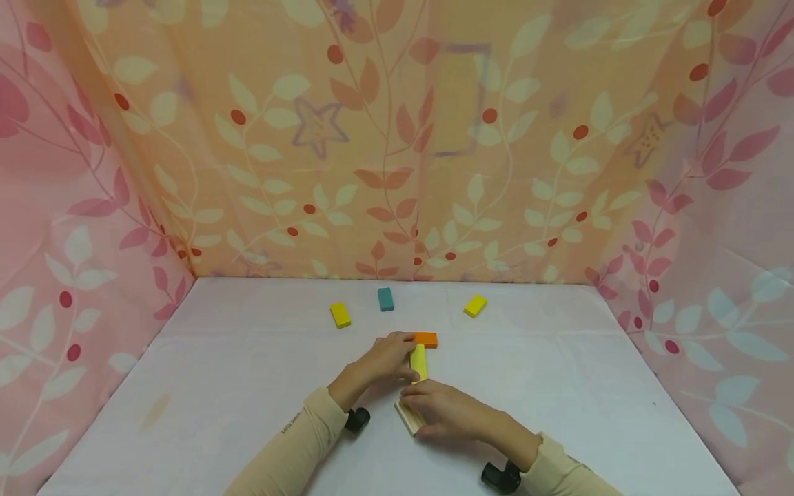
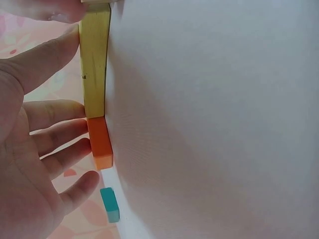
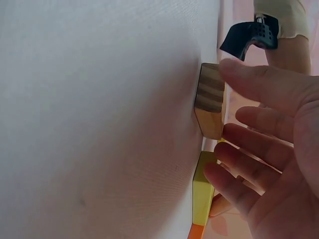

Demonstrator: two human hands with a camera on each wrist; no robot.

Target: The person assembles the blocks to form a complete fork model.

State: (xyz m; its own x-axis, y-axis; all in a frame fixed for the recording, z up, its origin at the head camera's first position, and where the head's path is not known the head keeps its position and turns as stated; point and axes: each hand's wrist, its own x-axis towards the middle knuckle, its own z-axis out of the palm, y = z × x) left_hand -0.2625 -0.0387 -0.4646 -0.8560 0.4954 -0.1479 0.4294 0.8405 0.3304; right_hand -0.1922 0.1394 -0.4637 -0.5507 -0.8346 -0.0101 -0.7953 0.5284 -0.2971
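A yellow block lies lengthwise on the white table, its far end against an orange block. My left hand is beside them, its thumb and index fingertip touching the yellow block's edge. Its middle fingers reach the orange block in the left wrist view. Nearer me lies a plain wooden block with striped grain. Over it is my right hand, thumb at one end and fingertips near the other, fingers extended. In the right wrist view a small gap separates the wooden block from the yellow block.
Farther back stand a yellow block at left, a teal block in the middle and another yellow block at right. A leaf-patterned curtain closes off the table's back and sides. Black wrist devices hang beneath both sleeves.
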